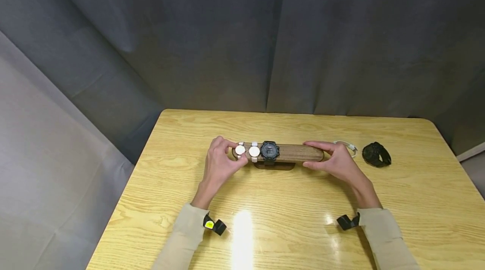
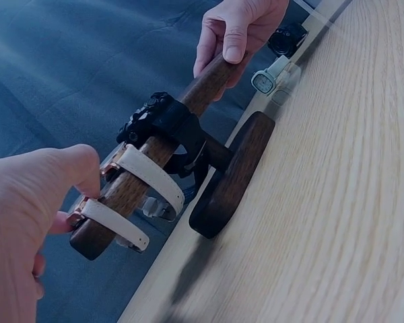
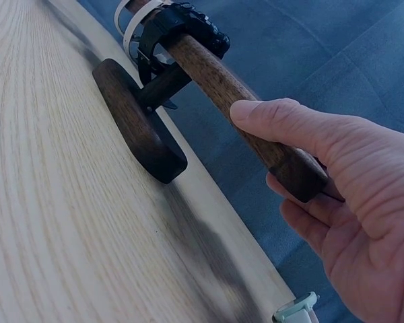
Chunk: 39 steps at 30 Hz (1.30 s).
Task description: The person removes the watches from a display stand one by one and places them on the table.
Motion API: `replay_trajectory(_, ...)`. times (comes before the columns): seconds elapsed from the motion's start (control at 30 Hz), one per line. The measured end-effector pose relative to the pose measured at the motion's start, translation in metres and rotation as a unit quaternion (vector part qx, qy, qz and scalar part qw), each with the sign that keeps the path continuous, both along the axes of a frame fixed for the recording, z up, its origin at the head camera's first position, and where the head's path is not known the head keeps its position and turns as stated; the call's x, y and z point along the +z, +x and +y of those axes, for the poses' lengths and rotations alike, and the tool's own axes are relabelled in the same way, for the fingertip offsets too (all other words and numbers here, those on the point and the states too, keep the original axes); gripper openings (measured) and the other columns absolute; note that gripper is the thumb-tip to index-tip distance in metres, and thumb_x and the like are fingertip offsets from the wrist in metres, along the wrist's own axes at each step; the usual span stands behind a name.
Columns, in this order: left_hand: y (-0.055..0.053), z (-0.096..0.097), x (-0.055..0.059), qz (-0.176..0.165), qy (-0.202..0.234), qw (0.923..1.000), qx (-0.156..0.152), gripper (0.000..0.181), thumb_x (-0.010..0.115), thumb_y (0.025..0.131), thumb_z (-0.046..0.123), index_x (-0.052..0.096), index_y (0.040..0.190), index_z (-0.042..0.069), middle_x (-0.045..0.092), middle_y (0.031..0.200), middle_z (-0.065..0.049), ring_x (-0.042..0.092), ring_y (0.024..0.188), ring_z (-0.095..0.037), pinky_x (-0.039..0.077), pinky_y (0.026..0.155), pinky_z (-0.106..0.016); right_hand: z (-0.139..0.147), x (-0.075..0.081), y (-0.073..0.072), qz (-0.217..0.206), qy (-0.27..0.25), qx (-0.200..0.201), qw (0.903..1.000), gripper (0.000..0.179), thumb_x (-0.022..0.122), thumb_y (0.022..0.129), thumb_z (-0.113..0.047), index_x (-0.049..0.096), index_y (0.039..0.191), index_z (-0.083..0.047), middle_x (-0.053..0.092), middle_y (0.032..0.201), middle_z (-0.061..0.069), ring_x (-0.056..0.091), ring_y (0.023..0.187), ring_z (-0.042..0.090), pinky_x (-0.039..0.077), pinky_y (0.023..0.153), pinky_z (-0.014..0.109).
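A dark wooden watch stand (image 1: 299, 152) with a T-shaped bar stands on the table. Two watches with white straps and a black digital watch (image 1: 270, 151) are strapped round the left half of its bar. My left hand (image 1: 221, 162) pinches the outermost white-strapped watch (image 1: 240, 150) at the bar's left end, thumb in front and index finger behind. Beside it sits the second white-strapped watch (image 1: 254, 151). With thumb and fingers on opposite sides, my right hand (image 1: 339, 161) grips the bar's right end. The stand's base (image 2: 232, 175) rests on the table in the left wrist view.
Behind my right hand lies a pale green watch (image 1: 350, 147), partly hidden in the head view. Farther right is another black watch (image 1: 376, 154). The wooden table (image 1: 182, 135) ends at a dark curtain (image 1: 219, 51) along its back edge.
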<state>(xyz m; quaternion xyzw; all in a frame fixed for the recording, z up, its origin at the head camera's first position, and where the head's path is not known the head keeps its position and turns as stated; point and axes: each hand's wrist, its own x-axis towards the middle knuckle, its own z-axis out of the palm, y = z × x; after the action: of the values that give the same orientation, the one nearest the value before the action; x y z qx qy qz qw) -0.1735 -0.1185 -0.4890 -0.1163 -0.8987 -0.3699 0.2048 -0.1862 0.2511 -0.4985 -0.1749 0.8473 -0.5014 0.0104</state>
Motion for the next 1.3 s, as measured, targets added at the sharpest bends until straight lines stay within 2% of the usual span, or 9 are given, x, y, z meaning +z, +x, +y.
replay_trajectory(0.13,-0.001,-0.001,0.0,-0.007,-0.001,1.0,0.004,0.033,0.086,0.072,0.026,0.075,0.097,0.007,0.056,0.085,-0.001,0.047,0.078,-0.015,0.044,0.061,-0.026,0.0,0.0,0.0,-0.006,-0.001,0.0,1.0,0.059,0.093,0.081,-0.022,0.072,0.135,-0.018,0.07,0.135,0.009,0.068,0.109,0.007,0.057,0.081,0.022)
replay_trajectory(0.37,-0.002,-0.004,0.0,-0.02,0.0,0.9998,0.006,0.033,0.087,0.073,0.025,0.073,0.096,0.007,0.06,0.088,-0.006,0.05,0.079,-0.017,0.047,0.063,-0.028,0.0,0.0,-0.001,-0.014,0.002,0.001,0.9999,0.059,0.093,0.081,-0.023,0.071,0.136,-0.019,0.069,0.137,0.009,0.068,0.11,0.012,0.058,0.081,0.024)
replay_trajectory(0.67,-0.002,-0.011,0.0,-0.015,0.002,0.9998,0.009,0.032,0.087,0.072,0.023,0.072,0.094,0.006,0.061,0.089,-0.011,0.049,0.079,-0.017,0.045,0.061,-0.028,-0.002,-0.001,-0.001,-0.017,0.003,0.003,0.9998,0.059,0.092,0.082,-0.025,0.071,0.136,-0.019,0.068,0.138,0.008,0.068,0.113,0.017,0.058,0.082,0.025)
replay_trajectory(1.03,-0.005,-0.019,0.002,-0.03,-0.001,0.9994,0.015,0.03,0.086,0.073,0.023,0.072,0.093,0.006,0.06,0.088,-0.015,0.047,0.077,-0.018,0.044,0.06,-0.029,-0.001,-0.002,-0.001,-0.021,0.002,0.002,0.9998,0.059,0.093,0.082,-0.026,0.071,0.136,-0.02,0.068,0.138,0.007,0.069,0.11,0.016,0.059,0.081,0.026)
replay_trajectory(1.3,-0.008,-0.024,0.003,-0.031,0.003,0.9992,0.025,0.03,0.085,0.071,0.023,0.072,0.092,0.006,0.057,0.086,-0.008,0.048,0.076,-0.018,0.043,0.059,-0.029,-0.001,-0.002,-0.002,-0.024,0.006,0.001,0.9997,0.06,0.092,0.082,-0.027,0.071,0.137,-0.021,0.068,0.138,0.007,0.069,0.11,0.02,0.059,0.08,0.027)
